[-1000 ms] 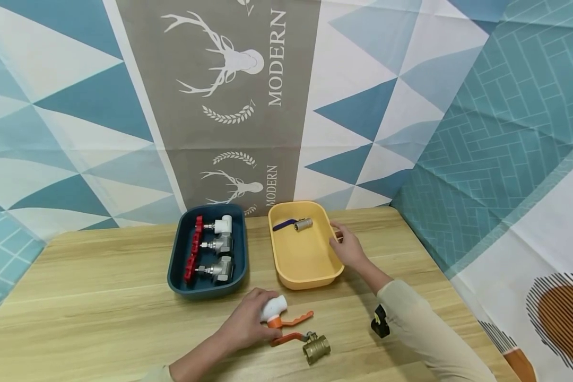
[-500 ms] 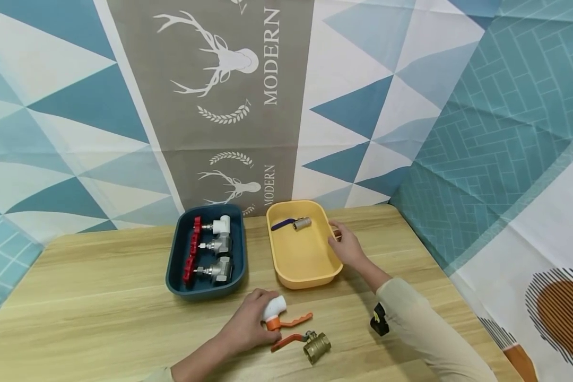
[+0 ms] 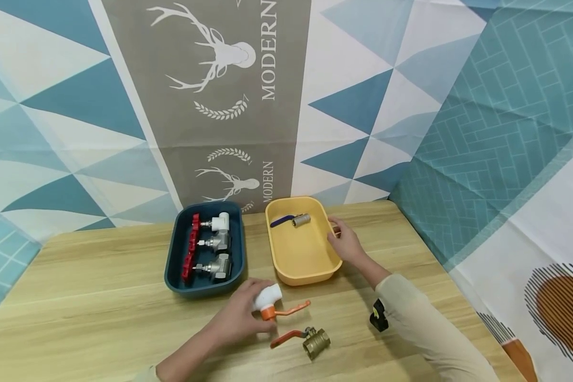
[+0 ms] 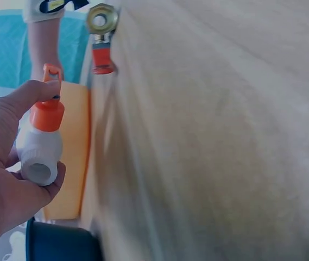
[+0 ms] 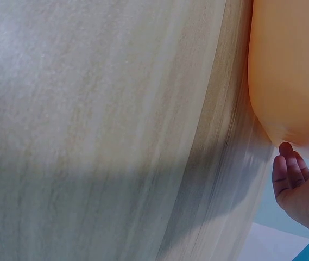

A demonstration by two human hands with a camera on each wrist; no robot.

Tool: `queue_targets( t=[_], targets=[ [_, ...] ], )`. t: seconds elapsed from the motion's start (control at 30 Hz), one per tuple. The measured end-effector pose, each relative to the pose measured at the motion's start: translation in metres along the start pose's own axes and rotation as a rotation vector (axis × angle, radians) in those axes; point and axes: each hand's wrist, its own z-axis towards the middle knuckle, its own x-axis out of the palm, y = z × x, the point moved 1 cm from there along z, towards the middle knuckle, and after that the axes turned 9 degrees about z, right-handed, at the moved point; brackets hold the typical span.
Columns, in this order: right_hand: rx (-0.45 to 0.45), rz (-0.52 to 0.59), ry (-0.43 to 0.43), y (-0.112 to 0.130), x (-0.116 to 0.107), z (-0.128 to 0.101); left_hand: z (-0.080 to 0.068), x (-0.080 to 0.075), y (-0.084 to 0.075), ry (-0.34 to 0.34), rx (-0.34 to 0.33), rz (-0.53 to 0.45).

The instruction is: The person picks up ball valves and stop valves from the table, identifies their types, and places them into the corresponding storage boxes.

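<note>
My left hand (image 3: 241, 313) holds a white plastic ball valve (image 3: 268, 297) with an orange lever, raised off the table. In the left wrist view, the thumb lies at the orange collar and fingers wrap the white body (image 4: 40, 149). Beside it on the table lies a brass ball valve (image 3: 317, 344) with a red-orange lever. My right hand (image 3: 349, 245) grips the right rim of the yellow bin (image 3: 298, 254); in the right wrist view its fingers (image 5: 292, 168) meet the outer wall. Inside that bin is a small metal ball valve (image 3: 301, 220) with a blue lever.
Left of the yellow bin stands a dark blue bin (image 3: 169, 276) with several red-handled valves (image 3: 218, 265) in it. A patterned cloth (image 3: 229, 132) hangs behind the wooden table (image 3: 100, 297). A black device (image 3: 379, 317) shows at the right forearm.
My left hand has lifted the white ball valve off the table and shifted it slightly up and left, away from the brass valve. My right hand stays at the yellow bin.
</note>
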Motion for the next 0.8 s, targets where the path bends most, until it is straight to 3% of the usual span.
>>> queue_targets(
  t=[0.23,0.5,0.8],
  targets=[
    [-0.006,-0.007,-0.008,0.003,0.000,0.001,0.002,-0.013,-0.005,-0.096,0.003,-0.019],
    [-0.011,-0.009,-0.006,0.003,-0.001,0.001,0.006,-0.020,-0.010,-0.133,-0.032,-0.052],
    [-0.014,-0.015,-0.019,0.000,0.001,0.000,0.012,-0.021,-0.015,-0.168,-0.026,-0.079]
  ],
)
